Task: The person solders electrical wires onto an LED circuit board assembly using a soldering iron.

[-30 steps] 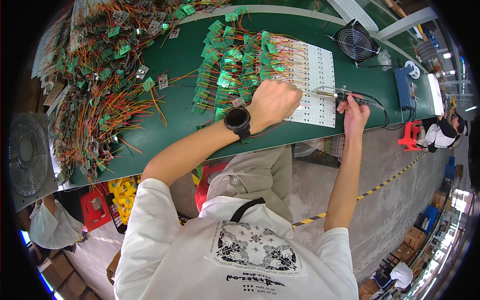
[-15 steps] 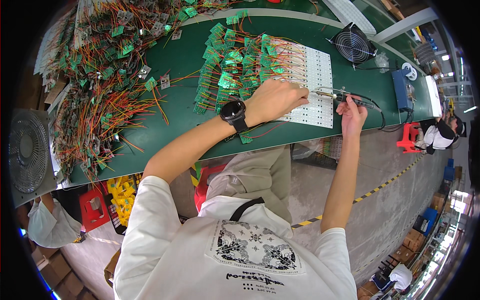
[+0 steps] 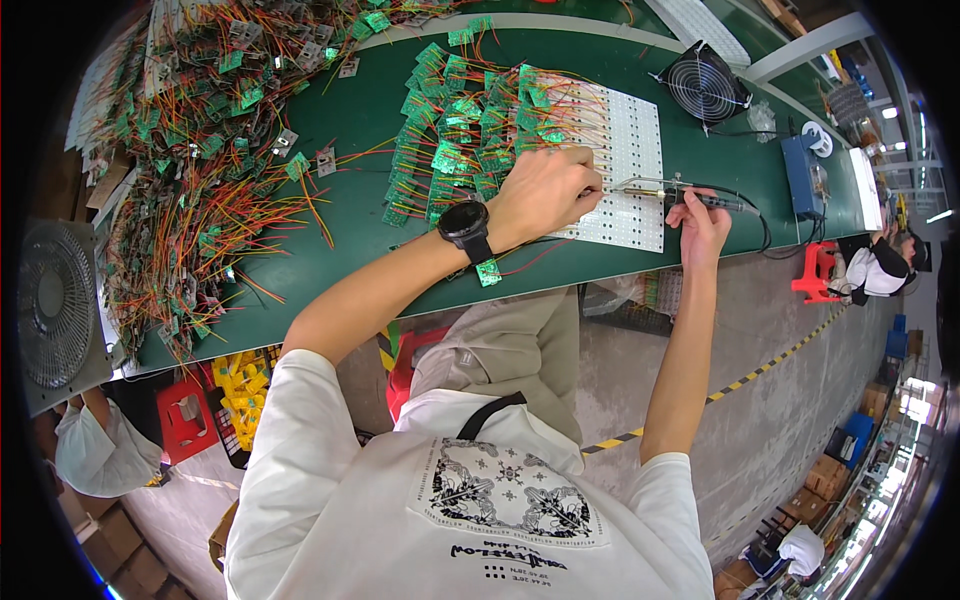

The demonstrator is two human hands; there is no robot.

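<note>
A white perforated panel (image 3: 632, 130) lies on the green bench, with rows of small green circuit boards (image 3: 455, 120) and their red and yellow wires along its left part. My left hand (image 3: 545, 190), a black watch on its wrist, reaches over the panel. Its fingers are pinched together at the panel's lower middle; what they hold is hidden. In my right hand (image 3: 702, 228) is a soldering iron (image 3: 690, 197) with a thin curved metal tube alongside. The iron's tip points left, close to my left fingertips and just above the panel.
A big heap of wired circuit boards (image 3: 200, 150) covers the bench's left. A black fan (image 3: 703, 88), a blue box-shaped unit (image 3: 803, 178) and a white spool (image 3: 818, 142) stand at the right. A grey fan (image 3: 60, 300) is far left. Other people sit at both sides.
My left hand has shifted slightly left over the panel. The soldering iron's tip has moved a little left too, following my left fingertips.
</note>
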